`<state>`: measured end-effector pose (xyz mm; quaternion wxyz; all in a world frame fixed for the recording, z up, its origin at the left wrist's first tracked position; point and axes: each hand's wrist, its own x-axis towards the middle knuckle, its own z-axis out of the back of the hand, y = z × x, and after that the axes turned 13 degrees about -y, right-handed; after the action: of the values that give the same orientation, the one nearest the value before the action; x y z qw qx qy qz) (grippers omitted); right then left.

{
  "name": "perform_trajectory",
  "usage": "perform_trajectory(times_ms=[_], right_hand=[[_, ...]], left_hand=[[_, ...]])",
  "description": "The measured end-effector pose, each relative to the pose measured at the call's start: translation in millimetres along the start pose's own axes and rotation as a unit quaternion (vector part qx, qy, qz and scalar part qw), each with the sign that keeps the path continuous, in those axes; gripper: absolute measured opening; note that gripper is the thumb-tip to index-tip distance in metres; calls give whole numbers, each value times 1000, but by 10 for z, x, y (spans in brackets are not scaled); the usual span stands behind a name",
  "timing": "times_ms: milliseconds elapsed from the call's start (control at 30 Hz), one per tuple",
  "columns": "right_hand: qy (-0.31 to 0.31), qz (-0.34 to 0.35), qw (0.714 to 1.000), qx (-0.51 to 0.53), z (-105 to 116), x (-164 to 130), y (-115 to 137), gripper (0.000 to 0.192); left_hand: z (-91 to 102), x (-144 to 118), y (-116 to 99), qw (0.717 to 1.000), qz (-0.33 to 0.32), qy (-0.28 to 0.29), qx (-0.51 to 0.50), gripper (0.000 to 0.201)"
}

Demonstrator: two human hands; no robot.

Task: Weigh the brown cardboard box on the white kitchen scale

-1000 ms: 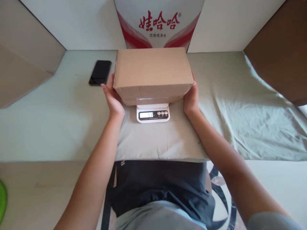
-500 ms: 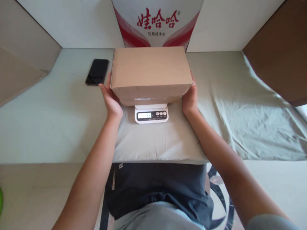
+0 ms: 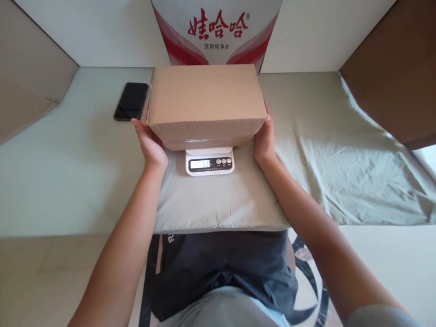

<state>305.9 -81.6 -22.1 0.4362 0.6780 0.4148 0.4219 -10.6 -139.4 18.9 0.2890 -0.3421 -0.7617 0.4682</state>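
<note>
A brown cardboard box (image 3: 206, 93) sits over a small white digital scale (image 3: 210, 171), whose lit display appears to read 53. The box hides the scale's platform. My left hand (image 3: 150, 143) holds the box's left side, thumb showing and the other fingers mostly hidden by the carton. Against the opposite side, my right hand (image 3: 265, 138) grips the box near its front corner, its fingers largely out of sight. Clear tape shines on the box's front face.
A black smartphone (image 3: 132, 101) lies left of the box on the pale green cloth (image 3: 85, 181). Behind stands a white and red carton (image 3: 218, 32) with Chinese lettering. Brown cardboard panels flank the table, at left (image 3: 30, 77) and right (image 3: 391, 72).
The whole view has shifted slightly, so everything appears a little farther left. Box, scale and both hands keep the same places relative to one another.
</note>
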Motion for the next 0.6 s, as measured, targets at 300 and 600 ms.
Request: perform_trajectory(times_ms=[300,600], right_hand=[[-1,-2,1000,17,-28,-45,67,102],[22,34,999,14,22,-3,92,96]], left_hand=[[-8,8,34,999,-29,-19,15,125],[11,-136,23,997,-50,-39,35,109]])
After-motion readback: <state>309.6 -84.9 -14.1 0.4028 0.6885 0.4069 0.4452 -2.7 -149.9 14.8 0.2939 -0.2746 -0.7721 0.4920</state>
